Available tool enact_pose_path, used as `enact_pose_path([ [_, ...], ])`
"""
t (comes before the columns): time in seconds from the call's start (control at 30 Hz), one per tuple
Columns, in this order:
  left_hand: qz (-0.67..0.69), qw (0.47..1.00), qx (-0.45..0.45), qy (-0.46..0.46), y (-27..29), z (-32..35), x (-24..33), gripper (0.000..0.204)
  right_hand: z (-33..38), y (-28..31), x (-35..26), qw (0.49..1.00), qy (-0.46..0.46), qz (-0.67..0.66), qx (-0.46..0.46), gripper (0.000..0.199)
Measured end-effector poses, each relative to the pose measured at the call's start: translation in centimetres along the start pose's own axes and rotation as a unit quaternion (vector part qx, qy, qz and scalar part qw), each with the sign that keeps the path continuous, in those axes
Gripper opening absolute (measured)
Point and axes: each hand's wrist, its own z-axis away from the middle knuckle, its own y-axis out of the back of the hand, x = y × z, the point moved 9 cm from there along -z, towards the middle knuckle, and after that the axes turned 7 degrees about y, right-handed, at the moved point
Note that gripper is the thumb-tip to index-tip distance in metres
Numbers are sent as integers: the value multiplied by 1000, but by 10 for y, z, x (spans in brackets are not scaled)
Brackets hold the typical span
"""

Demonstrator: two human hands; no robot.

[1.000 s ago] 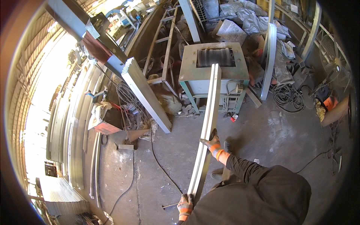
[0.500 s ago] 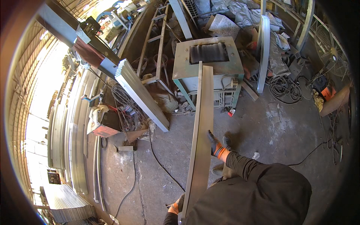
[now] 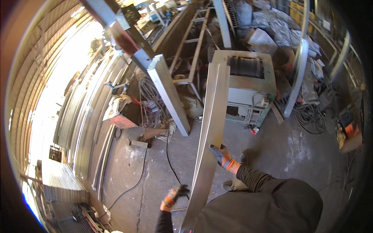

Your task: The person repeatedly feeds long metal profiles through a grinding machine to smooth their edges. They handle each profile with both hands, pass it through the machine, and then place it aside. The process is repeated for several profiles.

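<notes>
A long, folded sheet-metal channel [image 3: 211,145] runs from beside my body up past the middle of the view, with a bent lip along its length. My right hand [image 3: 223,156], in a dark glove with an orange cuff, is closed on its right edge; some fingers are hidden by the metal. To the left of the channel, my left hand [image 3: 173,196] is gloved the same way. It holds nothing, its fingers stretched toward the metal with a small gap between.
A grey-green machine cabinet [image 3: 268,68] stands beyond the channel's far end. Upright stacked profiles [image 3: 169,93] are at left, above a cable [image 3: 169,159] on the floor. Long metal lengths [image 3: 79,116] lie far left; coiled hose [image 3: 311,117] sits right.
My left hand has come off the channel's near end and moved left. The channel has tilted and turned, showing its fold more. The whole view has shifted, with surroundings further right.
</notes>
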Motion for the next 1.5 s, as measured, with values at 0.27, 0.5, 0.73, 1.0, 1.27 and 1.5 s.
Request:
enact_pose_path([
  [0.27, -276, 849, 227, -389, 6, -29, 438, 105, -63, -160, 20, 986, 103, 108, -78, 50],
  [0.5, -193, 807, 326, -453, 24, -143, 631, 162, -228, -205, 40, 841, 302, 424, -143, 99],
  [0.73, -161, 757, 459, -436, 97, -228, 699, 154, -368, -243, 52, 821, 304, 450, -177, 98],
  [1.0, -93, 769, 446, -448, 236, -296, 733, 118, -479, -229, 102, 727, 141, 576, -346, 100],
  [1.27, -128, 785, 421, -437, 350, -433, 694, 131, -419, 115, -16, 724, -13, 686, 72, 78],
  [1.5, -53, 826, 436, -353, 428, -566, 598, 131, -76, 255, -72, 528, -192, 732, 386, 61],
])
